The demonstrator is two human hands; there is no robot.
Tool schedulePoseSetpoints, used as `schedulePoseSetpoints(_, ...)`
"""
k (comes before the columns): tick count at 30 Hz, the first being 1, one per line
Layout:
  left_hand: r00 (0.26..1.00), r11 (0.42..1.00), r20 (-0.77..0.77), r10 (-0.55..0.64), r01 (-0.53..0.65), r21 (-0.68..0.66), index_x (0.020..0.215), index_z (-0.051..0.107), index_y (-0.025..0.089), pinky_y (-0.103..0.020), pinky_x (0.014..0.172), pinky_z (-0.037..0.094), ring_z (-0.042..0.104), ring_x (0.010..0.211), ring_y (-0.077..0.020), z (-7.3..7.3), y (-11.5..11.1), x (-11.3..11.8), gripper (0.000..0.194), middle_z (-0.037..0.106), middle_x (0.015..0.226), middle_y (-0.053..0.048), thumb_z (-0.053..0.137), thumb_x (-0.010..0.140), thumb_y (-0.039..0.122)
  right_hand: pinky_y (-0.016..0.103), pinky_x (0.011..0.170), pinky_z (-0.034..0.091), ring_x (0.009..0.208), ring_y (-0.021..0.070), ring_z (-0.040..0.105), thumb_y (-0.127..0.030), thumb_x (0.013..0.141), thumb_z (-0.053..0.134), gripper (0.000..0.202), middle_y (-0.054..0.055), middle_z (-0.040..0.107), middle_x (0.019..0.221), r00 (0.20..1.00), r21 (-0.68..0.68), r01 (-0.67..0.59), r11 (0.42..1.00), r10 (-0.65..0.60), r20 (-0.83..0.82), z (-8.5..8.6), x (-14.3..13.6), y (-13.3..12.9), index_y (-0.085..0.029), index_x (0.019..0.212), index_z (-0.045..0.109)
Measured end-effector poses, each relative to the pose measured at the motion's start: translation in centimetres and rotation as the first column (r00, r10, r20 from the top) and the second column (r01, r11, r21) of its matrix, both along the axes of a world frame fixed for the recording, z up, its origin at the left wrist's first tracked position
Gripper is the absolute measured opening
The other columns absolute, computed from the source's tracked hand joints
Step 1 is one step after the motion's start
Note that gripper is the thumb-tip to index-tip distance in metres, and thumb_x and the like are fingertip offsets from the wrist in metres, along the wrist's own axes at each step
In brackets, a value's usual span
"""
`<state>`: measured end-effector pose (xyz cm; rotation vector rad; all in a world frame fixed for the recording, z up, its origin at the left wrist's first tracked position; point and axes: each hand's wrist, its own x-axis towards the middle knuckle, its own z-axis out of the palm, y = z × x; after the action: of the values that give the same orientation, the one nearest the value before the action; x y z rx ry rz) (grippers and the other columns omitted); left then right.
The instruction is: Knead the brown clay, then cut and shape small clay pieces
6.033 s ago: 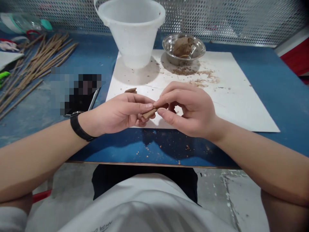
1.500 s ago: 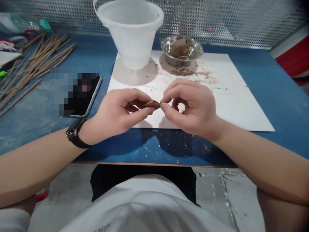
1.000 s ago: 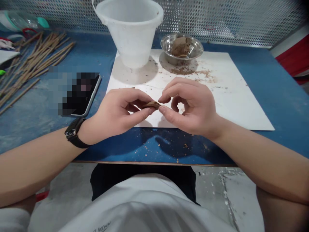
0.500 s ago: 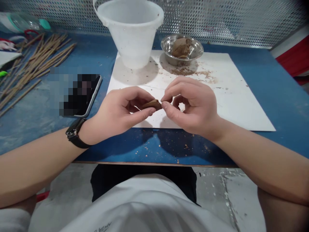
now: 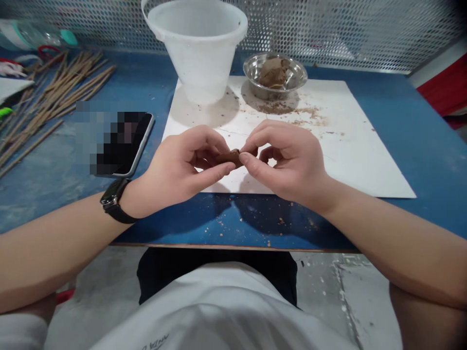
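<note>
Between my two hands is a small piece of brown clay (image 5: 230, 158), held above the front edge of a white board (image 5: 350, 160). My left hand (image 5: 193, 163), with a black watch (image 5: 117, 200) at the wrist, is closed around the clay's left part, thumb along the near side. The thumb and forefinger of my right hand (image 5: 288, 158) pinch its right end. Fingers cover part of the piece, so its full shape is hidden. Farther back, a metal bowl (image 5: 251, 90) contains a larger lump of brown clay (image 5: 274, 72).
A white bucket (image 5: 204, 63) stands at the board's back left. Left of the board lie a phone (image 5: 140, 141), a bundle of thin sticks (image 5: 69, 87) and a plastic bottle (image 5: 36, 35). A perforated metal screen (image 5: 350, 34) borders the blue table (image 5: 434, 170). Crumbs dot board and table.
My right hand has shifted slightly left and its fingertips sit farther onto the clay. My left forefinger has risen a little; the left thumb is nearly unmoved.
</note>
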<state>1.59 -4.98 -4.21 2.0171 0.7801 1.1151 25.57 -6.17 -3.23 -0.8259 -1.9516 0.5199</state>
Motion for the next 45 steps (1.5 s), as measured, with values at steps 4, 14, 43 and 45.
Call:
schedulePoseSetpoints(4, 0.999, 0.999, 0.011, -0.030, 0.030, 0.043, 0.104, 0.075, 0.025, -0.028, 0.068, 0.066, 0.079, 0.078, -0.0156, 0.04, 0.01, 0.00, 0.023, 0.082, 0.093, -0.001, 0.091, 0.089, 0.026, 0.027, 0.054, 0.051, 0.078, 0.0169, 0.067, -0.022, 0.093, 0.078, 0.011, 0.002, 0.074, 0.085, 1.000, -0.074, 0.007, 0.997, -0.008, -0.017, 0.05, 0.09, -0.05, -0.025, 0.085, 0.072)
schedulePoseSetpoints(14, 0.999, 0.999, 0.009, -0.031, 0.031, 0.021, 0.109, 0.078, 0.026, -0.030, 0.073, 0.070, 0.082, 0.084, -0.0176, 0.31, -0.23, -0.04, 0.022, 0.086, 0.099, -0.001, 0.090, 0.091, 0.025, 0.026, 0.052, 0.051, 0.076, 0.0162, 0.068, -0.024, 0.097, 0.074, 0.011, 0.002, 0.075, 0.082, 1.000, -0.025, -0.005, 1.000, 0.004, -0.022, 0.13, 0.08, 0.02, -0.025, 0.086, 0.076)
schedulePoseSetpoints(43, 0.998, 0.998, -0.034, 0.045, -0.047, -0.053, 0.110, 0.080, 0.023, -0.038, 0.083, 0.073, 0.085, 0.094, -0.0253, 0.33, -0.45, 0.04, 0.025, 0.084, 0.100, -0.005, 0.088, 0.092, 0.040, 0.029, 0.053, 0.050, 0.070, 0.0161, 0.068, -0.027, 0.098, 0.072, 0.013, 0.001, 0.076, 0.081, 0.993, 0.101, 0.025, 0.995, -0.036, 0.110, -0.09, 0.46, 0.44, -0.026, 0.086, 0.077)
schedulePoseSetpoints(45, 0.998, 0.998, -0.038, 0.055, -0.056, -0.043, 0.110, 0.080, 0.023, -0.038, 0.082, 0.073, 0.085, 0.093, -0.0247, 0.32, -0.44, 0.02, 0.026, 0.085, 0.099, -0.005, 0.089, 0.092, 0.040, 0.029, 0.054, 0.051, 0.070, 0.0165, 0.068, -0.027, 0.097, 0.072, 0.012, 0.002, 0.076, 0.082, 0.991, 0.099, 0.016, 0.995, -0.029, 0.127, -0.12, 0.48, 0.45, -0.026, 0.087, 0.077)
